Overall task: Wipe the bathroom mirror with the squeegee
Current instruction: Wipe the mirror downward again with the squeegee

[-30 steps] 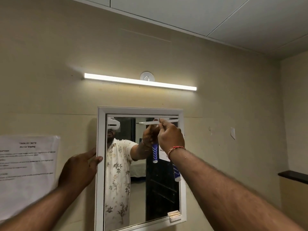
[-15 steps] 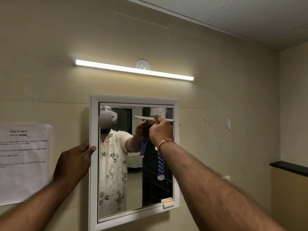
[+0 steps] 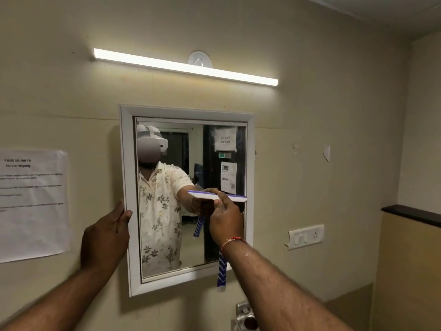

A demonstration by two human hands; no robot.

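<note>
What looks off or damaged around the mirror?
The switch plate right of the mirror hangs crooked, its lower left corner seemingly lifted off the wall. Torn paper scraps cling to the wall above it. The mirror looks intact.

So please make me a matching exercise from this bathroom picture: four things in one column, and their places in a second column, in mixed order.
Things:
1. squeegee
2. left hand
3. paper sheet
4. switch plate

Places:
A. on the wall, to the left of the mirror
B. on the wall, to the right of the mirror
C. held by the right hand, blade across the right half of the glass
D. on the left side of the mirror frame

Right pairs: 1-C, 2-D, 3-A, 4-B
</note>
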